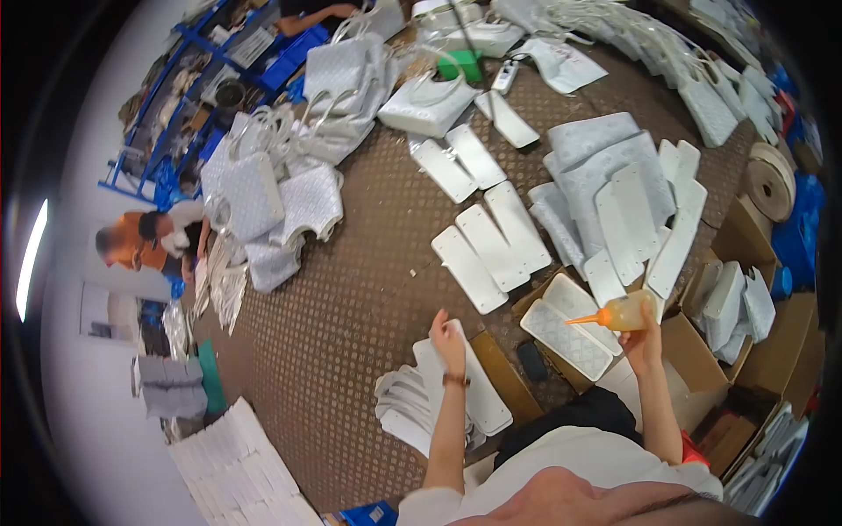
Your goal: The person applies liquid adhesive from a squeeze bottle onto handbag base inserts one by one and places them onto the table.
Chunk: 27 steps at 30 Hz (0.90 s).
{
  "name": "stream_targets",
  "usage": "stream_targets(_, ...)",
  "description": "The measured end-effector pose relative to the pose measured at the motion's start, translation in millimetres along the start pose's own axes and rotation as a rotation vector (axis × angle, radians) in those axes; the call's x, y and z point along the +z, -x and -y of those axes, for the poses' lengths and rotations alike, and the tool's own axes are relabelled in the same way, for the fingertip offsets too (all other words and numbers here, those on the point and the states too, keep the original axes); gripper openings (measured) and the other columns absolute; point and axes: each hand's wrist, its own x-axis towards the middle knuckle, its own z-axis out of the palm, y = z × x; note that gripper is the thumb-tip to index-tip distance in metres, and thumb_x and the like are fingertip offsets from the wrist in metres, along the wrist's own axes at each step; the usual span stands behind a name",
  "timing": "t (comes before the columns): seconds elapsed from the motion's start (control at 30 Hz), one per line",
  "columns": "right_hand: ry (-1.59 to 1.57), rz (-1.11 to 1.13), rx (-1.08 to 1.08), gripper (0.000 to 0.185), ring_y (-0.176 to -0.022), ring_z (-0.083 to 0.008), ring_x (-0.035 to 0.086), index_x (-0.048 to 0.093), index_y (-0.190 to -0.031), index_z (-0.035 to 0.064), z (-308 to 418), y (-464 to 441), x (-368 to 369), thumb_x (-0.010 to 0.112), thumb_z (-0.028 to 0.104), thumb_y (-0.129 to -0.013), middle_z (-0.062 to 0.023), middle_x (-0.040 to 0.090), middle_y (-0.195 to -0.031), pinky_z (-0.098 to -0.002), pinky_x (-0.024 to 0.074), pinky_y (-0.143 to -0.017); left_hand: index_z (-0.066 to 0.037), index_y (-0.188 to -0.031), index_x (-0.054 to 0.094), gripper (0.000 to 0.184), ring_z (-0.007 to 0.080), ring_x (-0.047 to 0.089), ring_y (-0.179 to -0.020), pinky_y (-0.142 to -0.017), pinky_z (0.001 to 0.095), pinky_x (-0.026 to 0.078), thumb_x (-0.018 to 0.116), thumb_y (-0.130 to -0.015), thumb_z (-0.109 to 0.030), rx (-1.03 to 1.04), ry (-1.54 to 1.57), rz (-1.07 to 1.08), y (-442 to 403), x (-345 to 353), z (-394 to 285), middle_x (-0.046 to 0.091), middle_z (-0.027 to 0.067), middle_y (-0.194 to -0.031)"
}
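My right hand (645, 344) is wrapped round a clear squeeze bottle (630, 313) of yellowish liquid. Its long orange nozzle points left, above an oblong white panel (570, 337) with a patterned face. That panel lies in front of me, beside a second one partly behind the bottle. On my left, my left hand (448, 344) rests at the far end of a plain white panel (482, 386), fingers stretched forward. Its fingertips are small here, and I see no firm grip. A pile of curved white strips (403, 403) lies left of that wrist.
White panels (491, 250) lie in rows across the brown patterned table (351, 289). Quilted white pieces (605, 167) are stacked at the right. White bags (254, 193) crowd the far left. Open cartons (702, 351) stand at my right. Other people (153, 237) are at the left.
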Motion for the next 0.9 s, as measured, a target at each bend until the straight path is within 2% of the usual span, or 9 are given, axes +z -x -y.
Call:
stream_targets(0.1,0.015,-0.021,0.067,0.043,-0.055,-0.0099,0.049,0.055,-0.103,0.0099,-10.1,-25.3,-18.6,0.064,0.047,-0.083,-0.0014,0.055,-0.077,-0.0237,0.0419,-0.047,0.005,-0.125,0.044,0.051,0.0343,0.044,-0.116,-0.104,0.0413,0.031,0.064,-0.082,-0.012,0.339,-0.622,-0.080,64.9,-39.0,-13.3,0.050,0.0183,-0.123)
stream_targets(0.17,-0.009,0.020,0.106,0.044,-0.056,-0.0104,0.049,0.055,-0.100,0.0098,-14.2,-27.8,-5.3,0.066,0.048,-0.081,-0.0008,0.052,-0.074,-0.0247,0.0416,-0.048,0.004,-0.129,0.039,0.079,0.0358,0.039,-0.118,-0.102,0.0443,0.032,0.078,-0.069,-0.030,0.163,-0.841,-0.139,110.8,-57.5,-9.6,0.046,0.0188,-0.124)
stream_targets(0.27,0.013,0.176,0.112,0.046,-0.054,-0.0111,0.049,0.054,-0.099,0.0096,-13.8,-11.6,27.4,0.067,0.049,-0.079,-0.0007,0.053,-0.073,-0.0241,0.0406,-0.048,0.002,-0.126,0.039,0.096,0.0386,0.042,-0.115,-0.098,0.0429,0.036,0.085,-0.055,-0.042,-0.314,-1.162,0.141,150.2,-64.5,-45.5,0.046,0.0212,-0.121)
stream_targets(0.37,0.001,0.239,0.140,0.046,-0.053,-0.0113,0.049,0.054,-0.098,0.0098,-15.2,8.6,47.1,0.068,0.049,-0.079,-0.0011,0.054,-0.074,-0.0242,0.0407,-0.048,0.003,-0.125,0.038,0.089,0.0380,0.042,-0.117,-0.095,0.0429,0.038,0.083,-0.060,-0.037,-0.214,-0.981,0.090,149.3,-79.2,-9.4,0.046,0.0238,-0.121)
stream_targets(0.47,-0.003,0.312,0.173,0.045,-0.054,-0.0115,0.050,0.054,-0.098,0.0098,-16.8,17.8,47.9,0.068,0.048,-0.079,-0.0022,0.055,-0.077,-0.0247,0.0414,-0.048,0.004,-0.121,0.041,0.073,0.0375,0.043,-0.117,-0.094,0.0416,0.039,0.079,-0.068,-0.028,-0.460,-0.467,0.064,132.6,-99.7,5.3,0.046,0.0256,-0.123)
stream_targets(0.63,0.016,0.295,0.142,0.044,-0.053,-0.0115,0.050,0.054,-0.099,0.0087,-5.7,27.5,29.0,0.067,0.046,-0.080,-0.0024,0.055,-0.078,-0.0240,0.0423,-0.048,0.006,-0.120,0.043,0.053,0.0379,0.049,-0.111,-0.092,0.0404,0.041,0.068,-0.079,-0.018,-0.520,-0.621,-0.045,124.0,-122.9,-13.4,0.050,0.0263,-0.120)
stream_targets(0.73,0.082,0.291,0.109,0.043,-0.052,-0.0116,0.050,0.055,-0.100,0.0079,13.7,31.5,29.0,0.066,0.045,-0.081,-0.0025,0.056,-0.077,-0.0233,0.0425,-0.048,0.006,-0.123,0.044,0.044,0.0342,0.055,-0.101,-0.088,0.0383,0.044,0.058,-0.087,-0.015,0.260,-0.803,-0.163,109.4,-155.5,86.5,0.055,0.0205,-0.114)
stream_targets(0.8,0.154,0.289,-0.100,0.042,-0.053,-0.0114,0.052,0.055,-0.100,0.0066,28.7,38.0,40.5,0.064,0.044,-0.083,-0.0028,0.057,-0.077,-0.0235,0.0433,-0.048,0.006,-0.128,0.040,0.044,0.0261,0.057,-0.098,-0.086,0.0357,0.046,0.053,-0.092,-0.016,-0.301,0.026,-0.007,104.2,-129.7,-13.1,0.058,0.0157,-0.111)
stream_targets(0.9,0.192,0.416,-0.265,0.038,-0.057,-0.0109,0.054,0.051,-0.104,0.0076,43.4,38.9,58.3,0.063,0.038,-0.084,-0.0040,0.058,-0.083,-0.0232,0.0438,-0.046,-0.001,-0.133,0.040,0.045,0.0160,0.057,-0.097,-0.082,0.0277,0.047,0.053,-0.093,-0.014,-0.407,0.409,0.222,116.6,-89.2,-154.6,0.059,0.0094,-0.112)
